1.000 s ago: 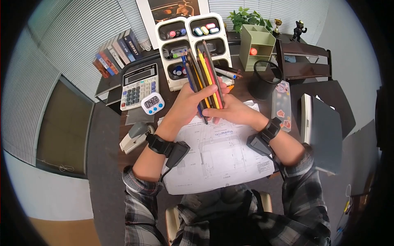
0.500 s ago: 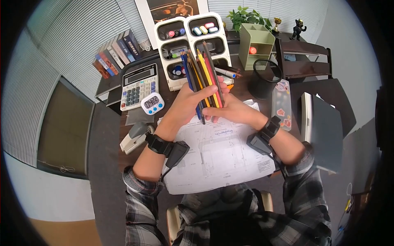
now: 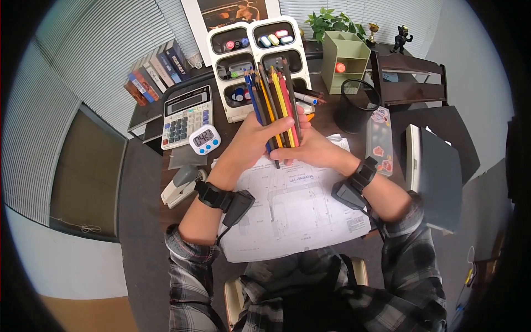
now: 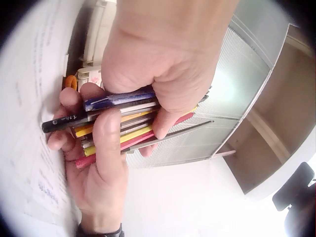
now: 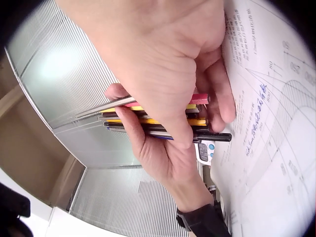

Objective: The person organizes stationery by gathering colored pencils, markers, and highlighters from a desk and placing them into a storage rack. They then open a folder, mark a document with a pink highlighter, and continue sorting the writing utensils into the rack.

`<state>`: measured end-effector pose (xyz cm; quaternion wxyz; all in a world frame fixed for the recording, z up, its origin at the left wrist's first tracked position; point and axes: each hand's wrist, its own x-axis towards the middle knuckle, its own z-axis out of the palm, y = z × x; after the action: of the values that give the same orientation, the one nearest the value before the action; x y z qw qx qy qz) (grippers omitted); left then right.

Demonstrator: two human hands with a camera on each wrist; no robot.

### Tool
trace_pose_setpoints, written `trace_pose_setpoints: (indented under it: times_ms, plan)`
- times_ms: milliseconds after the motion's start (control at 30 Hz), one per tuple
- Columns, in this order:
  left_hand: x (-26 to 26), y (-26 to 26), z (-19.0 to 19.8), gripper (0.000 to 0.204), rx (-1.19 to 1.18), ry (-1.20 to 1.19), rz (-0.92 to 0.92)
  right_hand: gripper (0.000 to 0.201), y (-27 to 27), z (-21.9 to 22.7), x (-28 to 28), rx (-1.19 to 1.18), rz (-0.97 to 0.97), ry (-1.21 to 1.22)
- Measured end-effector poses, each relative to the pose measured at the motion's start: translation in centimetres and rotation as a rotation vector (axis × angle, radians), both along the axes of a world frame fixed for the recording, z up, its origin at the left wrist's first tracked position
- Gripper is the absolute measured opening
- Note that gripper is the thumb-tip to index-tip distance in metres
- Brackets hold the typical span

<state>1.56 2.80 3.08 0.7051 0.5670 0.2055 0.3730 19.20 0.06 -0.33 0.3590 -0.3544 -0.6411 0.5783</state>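
A bundle of coloured pencils (image 3: 279, 94) is gripped between both hands over the paper sheets, points up and away from the body. My left hand (image 3: 249, 141) wraps its left side, thumb across the front. My right hand (image 3: 321, 150) holds the lower right side, its thumb lying over the lower ends. Blue, black, yellow and red barrels show in the left wrist view, where a black pencil (image 4: 59, 123) sticks out past the other ends. In the right wrist view, the fingers of both hands surround the bundle and hide its middle.
Behind the hands stands a white organizer (image 3: 251, 72) with markers in its compartments. A calculator (image 3: 185, 124), timer (image 3: 204, 139) and stapler (image 3: 185, 185) lie left. To the right are a black mesh pen cup (image 3: 354, 116), a green holder (image 3: 332, 66) and a stickered case (image 3: 379, 146).
The pencils have shifted within the grip; the tall dark one on the right now leans further right and sits lower. Both hands stay nearly in place.
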Motion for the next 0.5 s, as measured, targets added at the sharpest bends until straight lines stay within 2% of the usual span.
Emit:
trace_pose_setpoints:
  times_ms: [33, 100, 200, 500]
  plan:
    - [-0.12, 0.10, -0.16, 0.038, 0.008, 0.020, 0.009, 0.050, 0.12, -0.18, 0.00, 0.001, 0.002, -0.003]
    - [-0.18, 0.17, -0.24, 0.038, 0.016, 0.039, 0.021, 0.068, 0.39, -0.54, -0.09, -0.003, 0.025, 0.047]
    - [-0.07, 0.14, -0.22, 0.038, 0.013, 0.020, 0.009, 0.078, 0.35, -0.29, -0.18, 0.012, 0.013, 0.027]
    - [-0.08, -0.08, 0.25, 0.039, 0.001, -0.018, -0.007, 0.065, 0.19, -0.15, -0.37, 0.062, -0.038, 0.009]
